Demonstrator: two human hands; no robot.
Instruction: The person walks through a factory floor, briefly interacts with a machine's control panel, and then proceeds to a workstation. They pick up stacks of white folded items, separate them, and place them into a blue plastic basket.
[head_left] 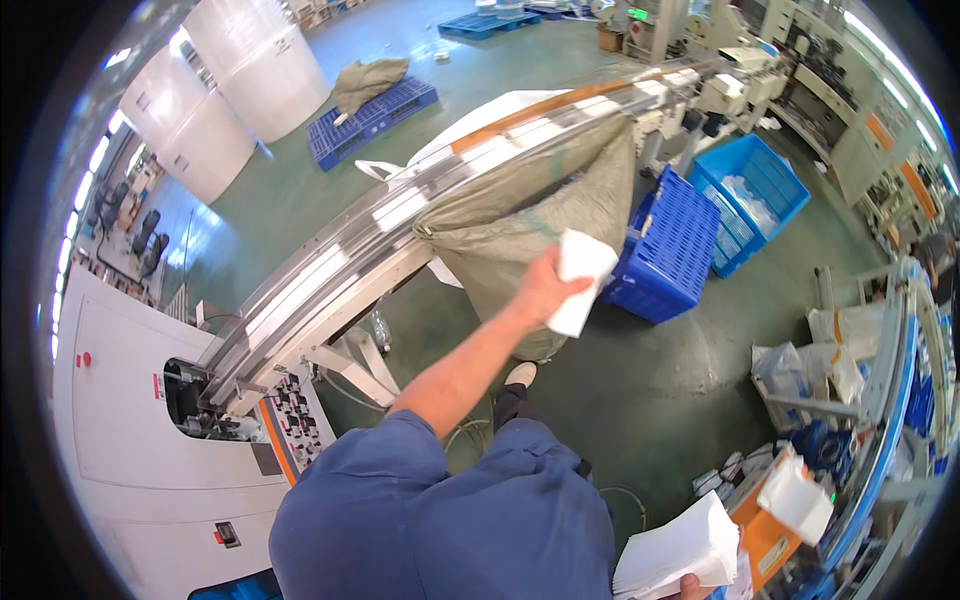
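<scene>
While the left hand (543, 288) reaches forward, its grip is closed around the near side of a folded white wad (588, 262), held up in front of a large olive sack (530, 230). The right hand (692, 588), partly cut off by the lower edge, has its grip closed on the edge of a thick stack of white sheets (675, 545), low beside the person's right side. The sack hangs open along a conveyor (395, 210). Right of it, on the green floor (690, 370), stand 2 crates: a dark blue crate (665, 250) and a lighter blue crate (742, 245) behind.
</scene>
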